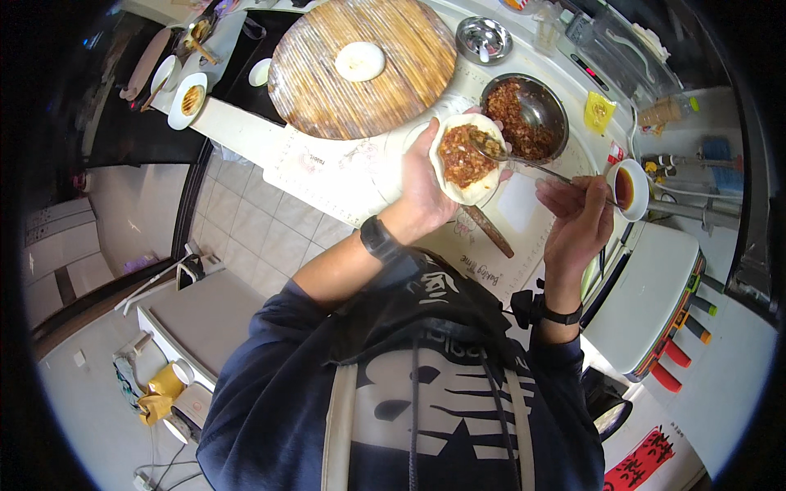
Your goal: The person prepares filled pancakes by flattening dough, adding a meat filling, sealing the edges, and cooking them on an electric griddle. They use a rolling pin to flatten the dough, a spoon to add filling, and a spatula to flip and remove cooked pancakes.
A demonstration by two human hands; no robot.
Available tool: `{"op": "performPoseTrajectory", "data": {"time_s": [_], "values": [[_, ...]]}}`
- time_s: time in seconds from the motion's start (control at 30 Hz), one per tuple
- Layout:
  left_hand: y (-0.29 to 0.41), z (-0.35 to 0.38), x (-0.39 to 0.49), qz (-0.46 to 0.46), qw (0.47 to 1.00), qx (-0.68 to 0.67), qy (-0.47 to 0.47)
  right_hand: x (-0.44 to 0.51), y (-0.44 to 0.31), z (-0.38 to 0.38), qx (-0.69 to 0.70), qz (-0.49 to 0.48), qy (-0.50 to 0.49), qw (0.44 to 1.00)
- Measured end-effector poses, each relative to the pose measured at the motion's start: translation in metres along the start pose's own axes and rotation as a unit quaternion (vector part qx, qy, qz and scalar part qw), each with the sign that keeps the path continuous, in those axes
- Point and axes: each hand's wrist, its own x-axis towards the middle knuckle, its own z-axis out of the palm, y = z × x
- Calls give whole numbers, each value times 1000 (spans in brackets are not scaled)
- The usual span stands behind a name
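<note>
A flat round dough wrapper [489, 191] rests across my left hand [424, 178], whose fingers and thumb cup its edges. Reddish minced filling [463, 161] covers much of the wrapper. My right hand [580, 212] grips the handle of a metal spoon [540, 169], and the bowl of the spoon touches the filling. Just beyond my hands stands a steel bowl [535, 105] partly filled with the same kind of mince. Below the wrapper, a wooden rolling pin [489, 232] lies on the printed baking mat [381, 175], its upper end hidden by my left hand.
A round wooden board [313, 80] holds a flattened dough round [360, 61]. Near my right hand is a white bowl of dark sauce [625, 187]. A small steel bowl [476, 37] stands at the back. To the left is a plate [178, 110] with browned food; a knife set [681, 331] is at right.
</note>
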Motion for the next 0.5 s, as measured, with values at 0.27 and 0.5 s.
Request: {"op": "performPoseTrajectory", "data": {"time_s": [0.27,0.5], "values": [[5,-22,2,-43,999,0,6,79,57,-48,-73,-66,46,994],[9,-47,-22,-112,993,29,-36,132,130,-90,-480,-106,72,868]]}}
